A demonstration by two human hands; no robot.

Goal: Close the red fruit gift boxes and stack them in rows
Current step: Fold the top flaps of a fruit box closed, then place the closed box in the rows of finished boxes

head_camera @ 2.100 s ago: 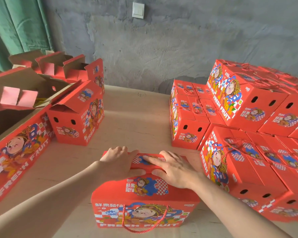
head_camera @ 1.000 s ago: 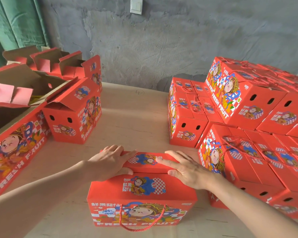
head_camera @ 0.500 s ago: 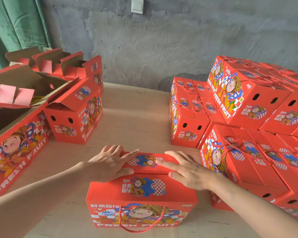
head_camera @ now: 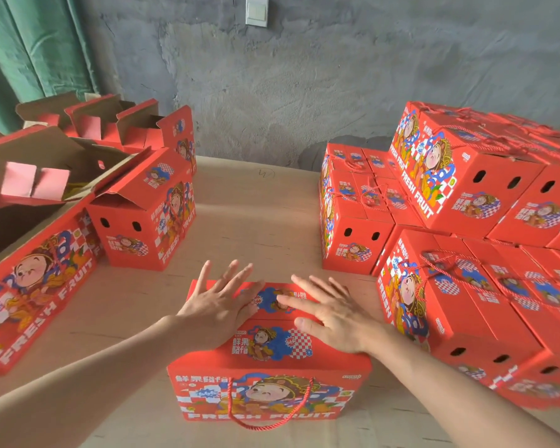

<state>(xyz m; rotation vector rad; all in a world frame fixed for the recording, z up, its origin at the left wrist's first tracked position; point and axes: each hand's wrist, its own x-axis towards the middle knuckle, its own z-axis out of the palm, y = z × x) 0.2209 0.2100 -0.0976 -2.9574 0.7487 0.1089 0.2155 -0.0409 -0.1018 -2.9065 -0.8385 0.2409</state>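
Red gift box point(head_camera: 269, 363) on table point(head_camera: 256, 218); left hand point(head_camera: 219, 307), right hand point(head_camera: 332, 313) flat on lid, fingers spread, gripping nothing.

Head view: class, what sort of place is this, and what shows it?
Probably a fruit-packing workroom: closed red gift boxes stacked in rows at right, open boxes at left, a rough grey wall behind.

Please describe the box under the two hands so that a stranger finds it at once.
Start at the big stack of closed red boxes on the right of the table, then look left toward the near edge. One red box sits there, left hand and right hand flat on top of it. Only its red cord handle hangs down the front face.
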